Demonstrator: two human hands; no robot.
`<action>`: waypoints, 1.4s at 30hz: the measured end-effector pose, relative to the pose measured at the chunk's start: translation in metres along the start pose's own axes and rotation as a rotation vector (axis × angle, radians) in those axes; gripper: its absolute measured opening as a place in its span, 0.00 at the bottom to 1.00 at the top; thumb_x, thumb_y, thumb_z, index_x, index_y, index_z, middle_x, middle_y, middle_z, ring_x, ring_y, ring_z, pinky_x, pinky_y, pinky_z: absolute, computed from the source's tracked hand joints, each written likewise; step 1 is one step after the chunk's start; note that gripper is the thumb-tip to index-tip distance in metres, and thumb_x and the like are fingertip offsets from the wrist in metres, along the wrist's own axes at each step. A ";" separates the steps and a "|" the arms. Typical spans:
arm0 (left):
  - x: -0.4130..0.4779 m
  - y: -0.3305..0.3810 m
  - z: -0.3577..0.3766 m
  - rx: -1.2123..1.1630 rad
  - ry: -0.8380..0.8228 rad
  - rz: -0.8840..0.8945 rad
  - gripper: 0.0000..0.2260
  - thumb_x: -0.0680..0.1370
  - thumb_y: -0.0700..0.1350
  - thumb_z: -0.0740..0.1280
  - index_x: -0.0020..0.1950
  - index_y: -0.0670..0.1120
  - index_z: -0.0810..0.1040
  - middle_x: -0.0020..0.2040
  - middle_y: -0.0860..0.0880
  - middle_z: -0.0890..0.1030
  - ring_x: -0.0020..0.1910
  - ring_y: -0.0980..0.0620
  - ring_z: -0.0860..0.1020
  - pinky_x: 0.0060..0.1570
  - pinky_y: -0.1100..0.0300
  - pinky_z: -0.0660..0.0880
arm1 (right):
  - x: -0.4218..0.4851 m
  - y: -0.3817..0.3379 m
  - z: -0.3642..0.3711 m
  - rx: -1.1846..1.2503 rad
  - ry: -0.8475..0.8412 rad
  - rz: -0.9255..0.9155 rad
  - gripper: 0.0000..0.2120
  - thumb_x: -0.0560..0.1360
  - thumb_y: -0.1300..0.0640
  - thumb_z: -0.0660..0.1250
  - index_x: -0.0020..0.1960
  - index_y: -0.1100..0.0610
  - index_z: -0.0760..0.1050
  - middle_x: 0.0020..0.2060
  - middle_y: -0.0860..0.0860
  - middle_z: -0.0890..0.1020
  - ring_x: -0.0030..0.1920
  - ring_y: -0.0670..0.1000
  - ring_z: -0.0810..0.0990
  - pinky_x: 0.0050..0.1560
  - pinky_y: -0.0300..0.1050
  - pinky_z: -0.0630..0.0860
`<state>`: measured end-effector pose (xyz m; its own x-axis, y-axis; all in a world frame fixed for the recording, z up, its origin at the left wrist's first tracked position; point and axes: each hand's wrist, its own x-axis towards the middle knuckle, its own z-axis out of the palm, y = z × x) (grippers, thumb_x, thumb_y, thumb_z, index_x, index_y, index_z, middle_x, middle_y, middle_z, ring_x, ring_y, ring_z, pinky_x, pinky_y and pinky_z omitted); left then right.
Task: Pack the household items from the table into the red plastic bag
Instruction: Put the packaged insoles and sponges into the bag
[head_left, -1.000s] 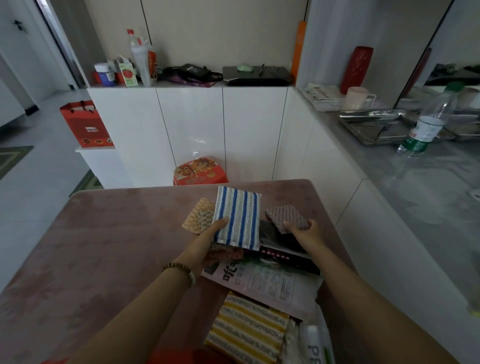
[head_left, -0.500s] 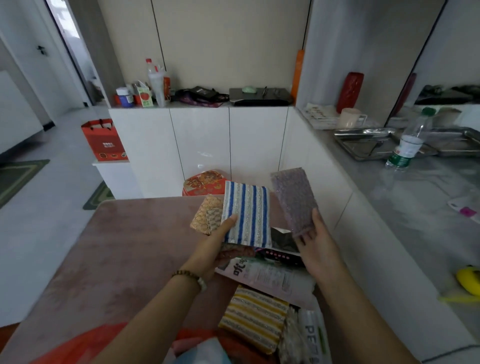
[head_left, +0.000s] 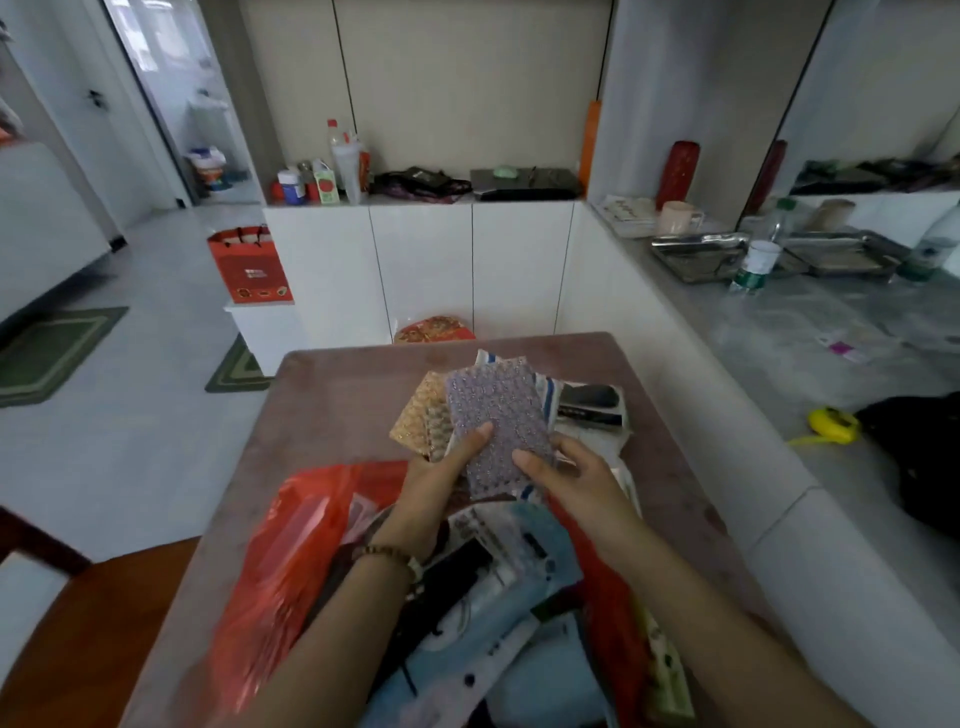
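Note:
Both hands hold one fanned stack of flat scrub pads above the table. A purple glittery pad (head_left: 496, 415) lies on top. An orange patterned pad (head_left: 423, 415) shows at its left, and a blue-striped pad (head_left: 545, 389) peeks out behind. My left hand (head_left: 441, 480) grips the stack from below with the thumb on the purple pad. At the pad's lower right edge, my right hand (head_left: 566, 473) pinches it. The red plastic bag (head_left: 280, 561) lies open under my forearms, with packets (head_left: 498, 587) inside.
A black flat item (head_left: 589, 402) and white printed packaging rest on the pink table (head_left: 337, 415) behind the stack. A grey counter (head_left: 810, 332) with trays and a bottle runs along the right. A wooden chair (head_left: 98, 623) stands at the lower left.
My right hand brought the purple pad left onto the stack in my left hand. The stack moved nearer to me, over the red bag, which now shows fully.

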<state>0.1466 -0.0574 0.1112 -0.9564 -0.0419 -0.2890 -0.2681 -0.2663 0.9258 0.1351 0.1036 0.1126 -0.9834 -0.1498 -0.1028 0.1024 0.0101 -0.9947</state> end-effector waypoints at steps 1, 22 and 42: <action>-0.010 0.000 -0.007 0.009 0.051 -0.003 0.35 0.61 0.60 0.77 0.63 0.45 0.76 0.56 0.46 0.84 0.54 0.46 0.83 0.60 0.45 0.76 | -0.008 0.003 0.000 -0.043 -0.003 -0.025 0.08 0.74 0.57 0.69 0.52 0.58 0.78 0.48 0.52 0.83 0.44 0.40 0.83 0.42 0.30 0.78; -0.089 -0.023 -0.031 0.041 0.000 -0.013 0.22 0.69 0.59 0.70 0.57 0.48 0.79 0.52 0.47 0.85 0.49 0.48 0.84 0.50 0.53 0.80 | -0.104 0.096 -0.091 -1.011 0.103 0.307 0.31 0.78 0.37 0.49 0.56 0.60 0.79 0.50 0.59 0.83 0.51 0.57 0.81 0.54 0.46 0.74; -0.092 -0.046 -0.027 0.269 -0.011 -0.131 0.37 0.60 0.65 0.77 0.64 0.50 0.75 0.60 0.46 0.81 0.55 0.43 0.81 0.54 0.43 0.79 | -0.117 -0.050 -0.068 0.360 -0.111 0.158 0.11 0.80 0.55 0.57 0.47 0.60 0.75 0.21 0.47 0.66 0.22 0.45 0.67 0.31 0.40 0.75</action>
<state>0.2502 -0.0673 0.0888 -0.9124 -0.0129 -0.4090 -0.4090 -0.0043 0.9125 0.2350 0.1878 0.1744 -0.9312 -0.2801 -0.2333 0.3162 -0.3024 -0.8992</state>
